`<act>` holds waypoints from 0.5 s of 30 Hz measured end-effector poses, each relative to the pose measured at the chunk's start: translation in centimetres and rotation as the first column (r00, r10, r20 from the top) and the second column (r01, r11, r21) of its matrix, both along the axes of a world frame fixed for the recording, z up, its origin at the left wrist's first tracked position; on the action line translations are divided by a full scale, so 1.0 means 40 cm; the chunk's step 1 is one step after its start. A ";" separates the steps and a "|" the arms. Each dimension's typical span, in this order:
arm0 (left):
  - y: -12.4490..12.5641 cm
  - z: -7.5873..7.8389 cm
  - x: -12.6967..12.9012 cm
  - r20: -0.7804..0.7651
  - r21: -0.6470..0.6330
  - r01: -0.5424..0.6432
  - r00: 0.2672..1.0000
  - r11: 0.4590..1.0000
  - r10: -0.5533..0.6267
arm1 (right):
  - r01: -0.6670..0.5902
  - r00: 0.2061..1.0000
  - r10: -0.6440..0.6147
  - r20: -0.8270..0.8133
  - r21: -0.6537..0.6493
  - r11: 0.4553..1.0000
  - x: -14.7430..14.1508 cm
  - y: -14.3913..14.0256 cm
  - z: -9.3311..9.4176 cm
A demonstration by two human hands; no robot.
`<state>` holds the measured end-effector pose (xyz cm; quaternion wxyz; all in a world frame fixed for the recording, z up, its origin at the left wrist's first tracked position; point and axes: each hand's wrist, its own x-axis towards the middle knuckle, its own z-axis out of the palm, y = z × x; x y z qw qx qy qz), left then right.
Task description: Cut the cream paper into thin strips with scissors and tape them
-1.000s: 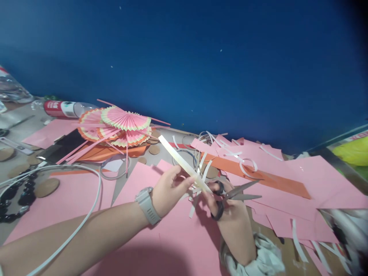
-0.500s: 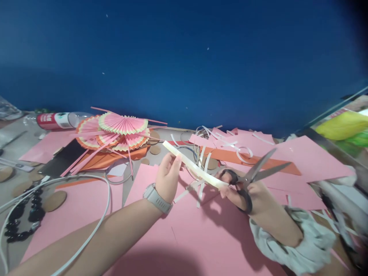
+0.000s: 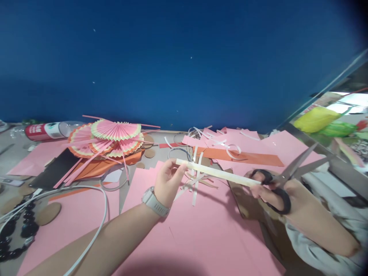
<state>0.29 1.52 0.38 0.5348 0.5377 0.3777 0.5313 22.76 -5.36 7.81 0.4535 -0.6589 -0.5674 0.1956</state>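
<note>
Between my hands stretches a pale cream paper strip (image 3: 221, 173), nearly straight and sloping slightly down to the right. My left hand (image 3: 169, 178), with a watch (image 3: 155, 203) at the wrist, pinches its left end between thumb and fingers. My right hand (image 3: 268, 191) grips the strip's other end with its fingertips. Black-handled scissors (image 3: 297, 165) also hang on the right hand, blades spread apart and pointing up and right, away from the strip. Below lie large pink paper sheets (image 3: 201, 237) and several narrow white strips (image 3: 194, 191).
Pink pleated paper fans (image 3: 116, 132) lie at the back left, beside a plastic bottle (image 3: 46, 131). A white cable (image 3: 105, 203) loops over my left forearm. Black beads (image 3: 28, 226) lie at left. An orange paper strip (image 3: 244, 156) crosses the back; a blue wall (image 3: 178, 69) stands behind.
My right hand has moved right with the scissors and the strip's end. The strip, sagging before, is now pulled nearly straight. The view has shifted slightly to the right.
</note>
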 end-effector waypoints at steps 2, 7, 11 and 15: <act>-0.001 -0.001 0.000 -0.013 -0.006 0.009 1.000 1.000 -0.009 | -0.111 0.993 0.114 0.011 -0.126 0.986 0.019 -0.012 -0.011; -0.006 0.002 0.000 -0.039 0.003 0.050 0.998 0.999 -0.050 | -0.106 0.993 0.113 0.024 -0.208 0.972 0.050 -0.040 -0.042; -0.009 0.006 -0.003 -0.093 0.055 0.037 0.995 0.998 -0.032 | -0.097 0.992 0.111 0.056 -0.220 0.971 0.054 -0.055 -0.050; -0.005 0.004 -0.008 -0.119 0.086 -0.008 0.993 0.996 0.018 | -0.109 0.993 0.118 0.032 -0.198 0.974 0.048 -0.061 -0.046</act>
